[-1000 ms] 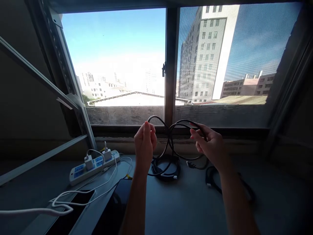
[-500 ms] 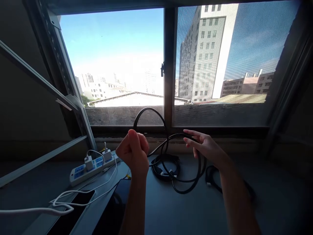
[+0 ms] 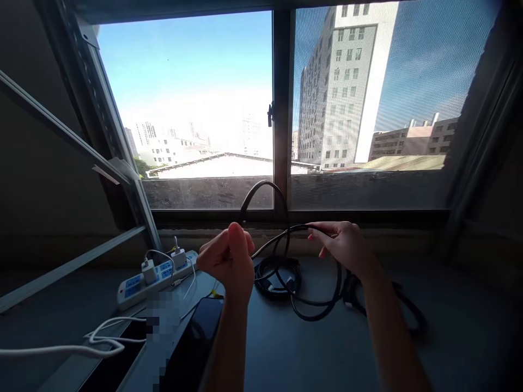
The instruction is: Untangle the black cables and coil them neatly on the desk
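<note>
1. Left hand (image 3: 231,258) fisted round the black cable (image 3: 265,182), which loops between the hands.
2. Coiled cable (image 3: 275,296) on the tabletop (image 3: 302,354), seen partly behind those loops.
3. Right hand (image 3: 346,245) narrowed on the black cable.
4. Second coil (image 3: 415,320), partly hidden by the right forearm (image 3: 386,321).

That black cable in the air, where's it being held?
The left hand holds the black cable below its tall loop; the right hand holds the top of its lower loops.

No lettering, number, brand or sign can be read on anything in view
</note>
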`<state>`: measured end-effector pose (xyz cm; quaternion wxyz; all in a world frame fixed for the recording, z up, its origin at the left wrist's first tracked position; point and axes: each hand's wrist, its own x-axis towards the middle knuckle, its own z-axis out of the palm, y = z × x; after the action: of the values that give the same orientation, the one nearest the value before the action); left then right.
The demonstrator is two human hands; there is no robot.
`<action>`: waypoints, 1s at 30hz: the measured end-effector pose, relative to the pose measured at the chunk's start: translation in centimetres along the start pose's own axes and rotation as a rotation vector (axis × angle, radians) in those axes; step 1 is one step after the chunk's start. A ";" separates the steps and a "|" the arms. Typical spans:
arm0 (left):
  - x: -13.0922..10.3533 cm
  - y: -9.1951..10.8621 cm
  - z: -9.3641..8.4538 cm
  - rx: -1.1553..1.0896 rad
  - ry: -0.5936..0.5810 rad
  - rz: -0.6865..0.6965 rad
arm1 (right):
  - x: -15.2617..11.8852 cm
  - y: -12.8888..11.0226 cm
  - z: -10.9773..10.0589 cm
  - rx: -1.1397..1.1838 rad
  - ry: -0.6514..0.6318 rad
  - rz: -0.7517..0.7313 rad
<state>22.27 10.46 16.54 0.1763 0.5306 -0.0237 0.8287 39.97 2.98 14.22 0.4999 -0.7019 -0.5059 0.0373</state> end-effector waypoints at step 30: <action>1.8 -1.9 -3.0 0.286 -0.977 -1.016 | -2.5 -4.0 -1.2 0.511 0.536 -0.374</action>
<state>19.62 13.44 16.60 0.4382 0.8043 0.2587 0.3069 36.75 0.25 16.61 0.7701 -0.4362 -0.4513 -0.1140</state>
